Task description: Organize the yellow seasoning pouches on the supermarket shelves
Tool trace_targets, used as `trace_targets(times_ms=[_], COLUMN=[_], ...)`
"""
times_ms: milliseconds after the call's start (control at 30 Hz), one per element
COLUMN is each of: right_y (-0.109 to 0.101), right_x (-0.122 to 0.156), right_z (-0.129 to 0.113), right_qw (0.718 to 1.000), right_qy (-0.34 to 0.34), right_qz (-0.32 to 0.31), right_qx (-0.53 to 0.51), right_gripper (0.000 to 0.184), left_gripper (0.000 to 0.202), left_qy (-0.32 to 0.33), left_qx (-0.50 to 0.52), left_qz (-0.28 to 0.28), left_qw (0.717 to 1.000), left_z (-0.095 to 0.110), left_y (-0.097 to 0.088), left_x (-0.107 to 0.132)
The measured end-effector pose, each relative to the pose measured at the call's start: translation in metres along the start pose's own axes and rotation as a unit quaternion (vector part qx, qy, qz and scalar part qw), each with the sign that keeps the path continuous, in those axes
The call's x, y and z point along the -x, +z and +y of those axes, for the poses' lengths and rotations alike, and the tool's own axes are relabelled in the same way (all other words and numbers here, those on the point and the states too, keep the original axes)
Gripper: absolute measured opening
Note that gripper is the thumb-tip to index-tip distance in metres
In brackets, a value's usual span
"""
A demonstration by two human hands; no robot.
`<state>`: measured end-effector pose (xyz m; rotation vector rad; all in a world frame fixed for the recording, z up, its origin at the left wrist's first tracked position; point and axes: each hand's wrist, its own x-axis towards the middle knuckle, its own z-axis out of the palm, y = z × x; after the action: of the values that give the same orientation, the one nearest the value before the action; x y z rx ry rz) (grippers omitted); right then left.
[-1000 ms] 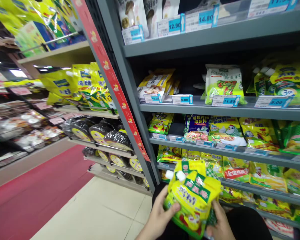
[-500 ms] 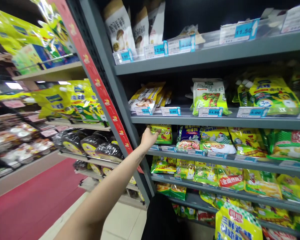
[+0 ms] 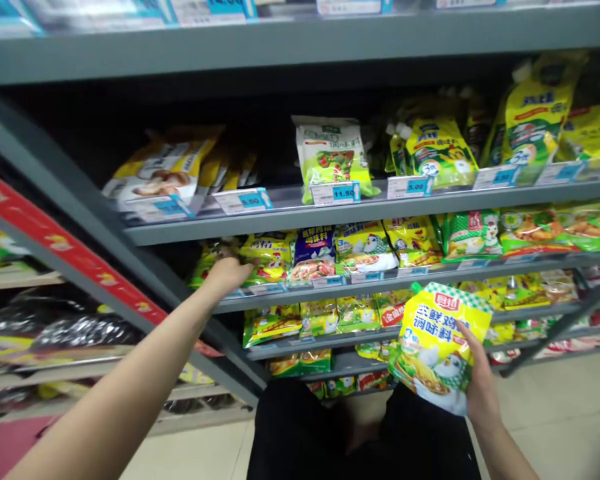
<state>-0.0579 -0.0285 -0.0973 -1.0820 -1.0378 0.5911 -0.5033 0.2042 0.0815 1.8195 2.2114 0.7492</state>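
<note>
My left hand (image 3: 226,275) reaches to the left end of the third shelf down. Its thumb lies over the left edge of a yellow chicken seasoning packet (image 3: 269,257), the other fingers curled behind that edge and partly blurred. Another yellow-green packet (image 3: 205,260) shows just behind the hand. At the lower right, my right hand (image 3: 481,383) grips a yellow seasoning pouch (image 3: 433,347) by its right side. The pouch has a green spout at its top left corner, a green checked top and a chicken picture, and is held tilted in front of the shelves.
Grey shelves (image 3: 380,217) span the view, stocked with several seasoning packets. A white-green packet (image 3: 333,157) and mushroom packets (image 3: 165,170) sit one shelf higher. A red-trimmed upright (image 3: 80,260) and black-wrapped goods (image 3: 85,317) are at left. My knees (image 3: 300,427) are below.
The view has turned right and downward and moved closer to the shelves. The seasoning pouch in my right hand has come up into full view. My left hand stays at the same packet.
</note>
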Motion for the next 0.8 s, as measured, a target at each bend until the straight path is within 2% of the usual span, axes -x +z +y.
trace_targets(times_ms=[100, 167, 267, 333, 400, 467, 567, 633, 700, 800], right_y=[0.012, 0.018, 0.024, 0.027, 0.030, 0.030, 0.028, 0.027, 0.027, 0.032], right_x=[0.002, 0.006, 0.009, 0.009, 0.008, 0.009, 0.012, 0.012, 0.011, -0.001], right_z=[-0.011, -0.014, -0.014, -0.014, -0.015, -0.016, -0.013, -0.011, -0.014, -0.030], right_qw=[0.999, 0.998, 0.996, 0.995, 0.995, 0.994, 0.995, 0.996, 0.997, 0.999], right_qy=[-0.025, -0.041, -0.057, -0.057, -0.056, -0.059, -0.054, -0.047, -0.037, 0.000], right_qz=[-0.027, -0.041, -0.054, -0.059, -0.062, -0.065, -0.066, -0.067, -0.060, -0.022], right_qx=[-0.019, -0.034, -0.045, -0.053, -0.062, -0.066, -0.053, -0.042, -0.028, 0.036], right_gripper=[0.065, 0.057, 0.051, 0.051, 0.052, 0.052, 0.053, 0.053, 0.056, 0.065], left_gripper=[0.063, 0.073, 0.098, 0.103, 0.104, 0.102, 0.093, 0.091, 0.092, 0.092], left_qy=[-0.004, 0.002, 0.002, 0.037, 0.062, 0.040, -0.044, -0.055, -0.028, -0.002], left_qx=[-0.174, -0.239, -0.202, -0.163, -0.134, -0.127, -0.154, -0.174, -0.192, -0.206], left_qz=[0.021, 0.020, 0.053, 0.081, 0.070, 0.030, 0.011, 0.003, 0.013, 0.090], left_qw=[0.985, 0.971, 0.978, 0.983, 0.987, 0.991, 0.987, 0.983, 0.981, 0.974], left_z=[0.013, 0.021, 0.028, 0.030, 0.028, 0.025, 0.022, 0.023, 0.027, 0.044], left_y=[0.007, 0.012, 0.020, 0.022, 0.020, 0.014, 0.007, 0.010, 0.018, 0.028], left_x=[0.019, 0.028, 0.028, 0.018, 0.002, -0.014, -0.029, -0.029, -0.021, 0.006])
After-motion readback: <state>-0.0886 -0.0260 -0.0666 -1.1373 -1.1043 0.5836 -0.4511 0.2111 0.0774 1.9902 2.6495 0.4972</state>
